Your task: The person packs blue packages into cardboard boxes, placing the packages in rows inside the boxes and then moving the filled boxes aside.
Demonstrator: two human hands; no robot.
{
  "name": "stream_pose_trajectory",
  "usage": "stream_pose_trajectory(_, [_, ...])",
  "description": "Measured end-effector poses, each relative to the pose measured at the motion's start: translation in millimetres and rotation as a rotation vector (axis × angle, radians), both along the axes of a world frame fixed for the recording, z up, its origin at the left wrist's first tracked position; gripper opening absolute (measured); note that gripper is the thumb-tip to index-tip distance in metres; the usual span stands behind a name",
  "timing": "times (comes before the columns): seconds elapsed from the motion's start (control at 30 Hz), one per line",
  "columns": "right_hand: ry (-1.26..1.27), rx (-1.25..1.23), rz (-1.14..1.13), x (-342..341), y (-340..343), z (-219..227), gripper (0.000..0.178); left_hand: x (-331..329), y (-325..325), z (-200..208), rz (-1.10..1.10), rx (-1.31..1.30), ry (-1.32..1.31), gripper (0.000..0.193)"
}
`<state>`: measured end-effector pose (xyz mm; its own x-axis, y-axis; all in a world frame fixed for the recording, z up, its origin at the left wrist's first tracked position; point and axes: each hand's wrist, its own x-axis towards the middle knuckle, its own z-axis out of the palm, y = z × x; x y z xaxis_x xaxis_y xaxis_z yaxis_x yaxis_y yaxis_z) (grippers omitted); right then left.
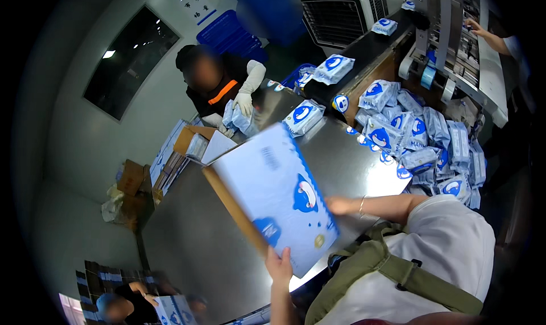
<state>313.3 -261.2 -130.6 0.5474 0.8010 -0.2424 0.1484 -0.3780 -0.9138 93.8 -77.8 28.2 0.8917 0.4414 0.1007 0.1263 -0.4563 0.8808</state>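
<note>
A white and blue printed cardboard carton (256, 183) is tilted over the metal table, held between both my hands. My left hand (278, 265) grips its lower edge, thumb on the printed face and the other fingers partly hidden. At the carton's right edge my right hand (340, 205) is closed on it, fingertips hidden behind. A brown cardboard edge shows along the carton's left side. Just beyond its top corner lies a white and blue soft pack (304, 117).
Across the metal table (187, 239), a gloved person handles packs beside an open carton (202, 143). A heap of packs (398, 126) lies right, below a machine (449, 46). More packs sit on a dark conveyor (364, 46). Another person holds a carton (175, 309) at lower left.
</note>
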Motion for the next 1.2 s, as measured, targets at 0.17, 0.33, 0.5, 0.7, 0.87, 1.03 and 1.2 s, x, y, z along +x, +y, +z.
stream_pose_trajectory(0.17, [0.514,0.344,-0.528,-67,39,40,0.08,12,-44,21,-0.244,0.648,0.451,0.025])
stream_pose_trajectory(0.33, [0.376,0.289,-0.422,-37,43,83,0.081,15,-70,42,-0.179,0.6,0.475,0.045])
stream_pose_trajectory(0.5, [0.965,0.058,-0.306,-69,53,113,0.072,-103,33,9,0.729,0.487,0.81,0.056])
stream_pose_trajectory(0.7, [1.129,0.188,0.141,-26,95,17,0.053,-125,102,-41,0.801,0.362,0.704,0.033])
stream_pose_trajectory(0.87, [-0.003,0.264,-0.073,-3,107,27,0.095,-115,101,-34,0.867,0.371,0.726,0.026])
stream_pose_trajectory(1.03, [-1.001,0.023,0.641,-8,142,114,0.099,-125,102,-40,0.905,0.278,0.7,0.025])
stream_pose_trajectory(1.2, [-1.02,-0.025,1.056,8,212,92,0.071,-109,102,-33,0.882,0.312,0.759,0.03])
